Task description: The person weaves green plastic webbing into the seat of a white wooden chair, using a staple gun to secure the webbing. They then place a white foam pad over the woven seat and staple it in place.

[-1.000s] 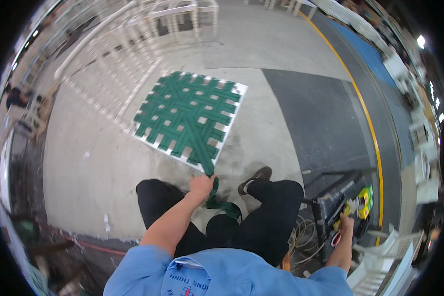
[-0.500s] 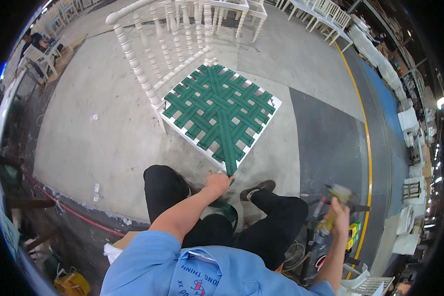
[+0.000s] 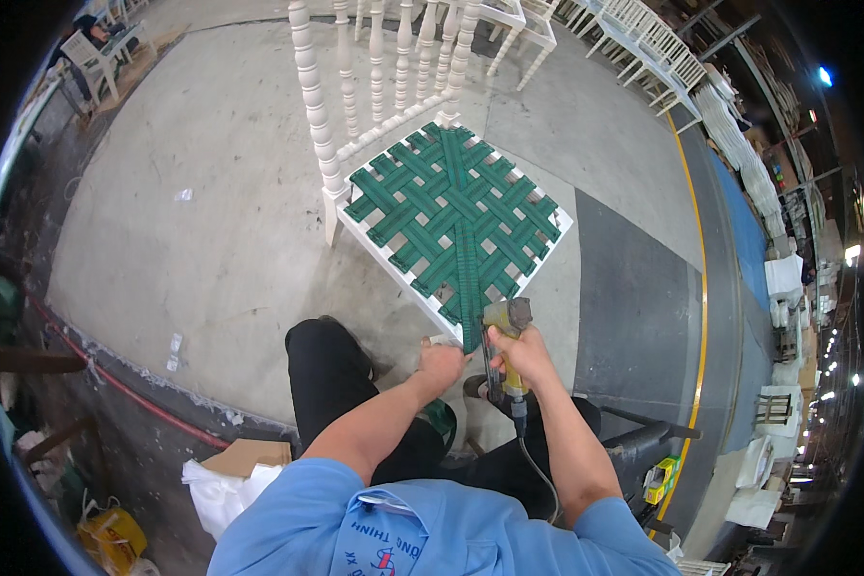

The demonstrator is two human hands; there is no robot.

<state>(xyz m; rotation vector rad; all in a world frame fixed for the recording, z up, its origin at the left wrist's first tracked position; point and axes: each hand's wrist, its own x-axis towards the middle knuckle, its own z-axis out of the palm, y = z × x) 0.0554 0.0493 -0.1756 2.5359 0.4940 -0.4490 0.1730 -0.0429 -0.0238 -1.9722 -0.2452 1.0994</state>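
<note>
While the left hand [image 3: 442,365] pinches the loose end of a green webbing strap [image 3: 468,288] at the near rail of the white chair [image 3: 355,206], the right hand [image 3: 520,357] is wrapped around a yellow staple gun [image 3: 505,322] held close beside it. Risks: fingers sit near the nose, so a shot could catch them; slackening tension would leave the strap loose.

One white chair [image 3: 394,144], one staple gun [image 3: 505,331], two hands [image 3: 442,365].
</note>
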